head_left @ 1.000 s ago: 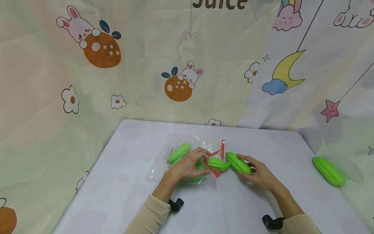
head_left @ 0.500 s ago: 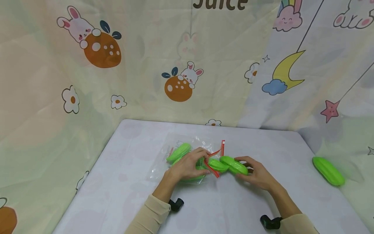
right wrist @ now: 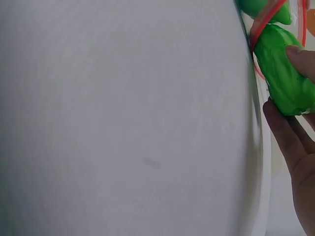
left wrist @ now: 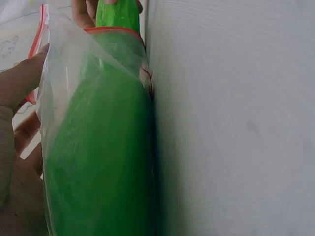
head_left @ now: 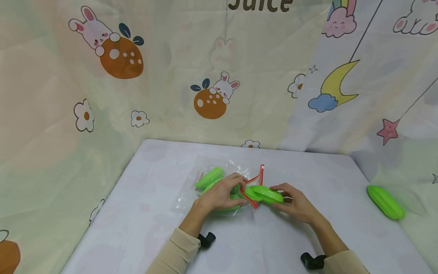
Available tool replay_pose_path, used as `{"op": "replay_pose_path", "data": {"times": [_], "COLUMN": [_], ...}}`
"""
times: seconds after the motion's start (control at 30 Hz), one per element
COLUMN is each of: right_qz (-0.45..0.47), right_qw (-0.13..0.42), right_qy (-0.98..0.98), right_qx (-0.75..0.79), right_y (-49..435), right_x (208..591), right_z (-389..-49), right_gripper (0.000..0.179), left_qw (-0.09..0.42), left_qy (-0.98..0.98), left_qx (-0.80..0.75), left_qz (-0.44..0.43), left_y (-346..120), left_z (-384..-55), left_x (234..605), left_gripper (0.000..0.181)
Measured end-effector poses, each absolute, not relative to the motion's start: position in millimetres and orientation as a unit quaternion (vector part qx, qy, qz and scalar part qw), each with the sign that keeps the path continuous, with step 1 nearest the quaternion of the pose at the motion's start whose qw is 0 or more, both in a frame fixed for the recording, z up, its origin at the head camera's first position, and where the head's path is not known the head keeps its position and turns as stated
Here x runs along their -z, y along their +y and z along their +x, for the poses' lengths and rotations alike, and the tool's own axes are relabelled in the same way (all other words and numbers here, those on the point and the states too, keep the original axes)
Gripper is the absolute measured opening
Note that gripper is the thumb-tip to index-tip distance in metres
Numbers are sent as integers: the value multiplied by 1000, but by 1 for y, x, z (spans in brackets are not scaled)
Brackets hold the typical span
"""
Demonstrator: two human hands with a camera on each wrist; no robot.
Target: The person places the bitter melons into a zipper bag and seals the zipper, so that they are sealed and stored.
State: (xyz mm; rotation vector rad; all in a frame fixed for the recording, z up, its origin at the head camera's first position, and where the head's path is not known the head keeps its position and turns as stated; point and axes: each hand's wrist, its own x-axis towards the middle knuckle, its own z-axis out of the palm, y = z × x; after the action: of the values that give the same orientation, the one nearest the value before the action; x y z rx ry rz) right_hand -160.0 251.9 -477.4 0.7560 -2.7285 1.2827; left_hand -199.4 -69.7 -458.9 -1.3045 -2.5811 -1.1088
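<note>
A clear zip bag (head_left: 186, 196) with a red seal lies on the table, several bright green, ridged toy vegetables (head_left: 209, 178) inside it. My left hand (head_left: 219, 195) holds the bag at its mouth, thumb and fingers spread along the opening; the left wrist view shows the bag's film (left wrist: 64, 73) beside the thumb. Between the thumb and fingers of my right hand (head_left: 297, 203) is another green toy vegetable (head_left: 271, 195). Its far end (right wrist: 275, 49) is at the red-edged mouth in the right wrist view, overlapping a vegetable there.
One more green toy vegetable (head_left: 386, 202) lies at the right edge of the white-covered table (head_left: 260, 243). A printed cloth (head_left: 164, 83) hangs behind the table and at its sides. Black wrist cameras (head_left: 207, 240) sit near both sleeves.
My right hand has moved left, turning the green toy vegetable flatter and bringing its end to the bag's mouth. My left hand has stayed at the bag.
</note>
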Motion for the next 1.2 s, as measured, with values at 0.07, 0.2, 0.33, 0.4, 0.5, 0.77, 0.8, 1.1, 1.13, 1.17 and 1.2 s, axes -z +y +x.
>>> {"op": "replay_pose_path", "data": {"times": [0.07, 0.2, 0.33, 0.4, 0.5, 0.77, 0.8, 1.1, 1.13, 1.17, 1.2], "right_qz": [247, 248, 244, 246, 244, 226, 227, 245, 247, 248, 247], "right_qw": [11, -10, -25, -28, -31, -15, -20, -25, -24, -25, -26], "right_qy": [-872, -864, -866, -867, -868, -889, -886, -868, -867, -867, -867], "right_qx": [-423, -438, -435, -433, -431, -398, -404, -431, -432, -432, -433], "right_y": [248, 242, 238, 237, 235, 233, 233, 234, 234, 234, 233], "right_x": [478, 478, 478, 479, 478, 475, 476, 478, 478, 479, 479], "right_z": [-161, -163, -164, -165, -165, -167, -168, -171, -171, -172, -172], "right_gripper": [51, 55, 61, 62, 62, 61, 60, 58, 58, 58, 58], "left_qw": [20, 19, 19, 19, 21, 22, 20, 14, 16, 17, 17], "left_qy": [-835, -839, -840, -840, -841, -841, -842, -846, -846, -846, -846], "left_qx": [355, 352, 353, 353, 350, 349, 348, 340, 339, 340, 340], "left_qz": [-419, -414, -412, -412, -412, -414, -413, -411, -411, -411, -410], "left_y": [-70, -71, -73, -73, -74, -71, -71, -69, -69, -69, -69], "left_z": [-199, -199, -198, -198, -198, -200, -201, -201, -201, -201, -201], "left_x": [459, 459, 459, 460, 461, 458, 457, 458, 457, 457, 457], "left_gripper": [33, 33, 33, 32, 33, 32, 32, 31, 31, 31, 31]}}
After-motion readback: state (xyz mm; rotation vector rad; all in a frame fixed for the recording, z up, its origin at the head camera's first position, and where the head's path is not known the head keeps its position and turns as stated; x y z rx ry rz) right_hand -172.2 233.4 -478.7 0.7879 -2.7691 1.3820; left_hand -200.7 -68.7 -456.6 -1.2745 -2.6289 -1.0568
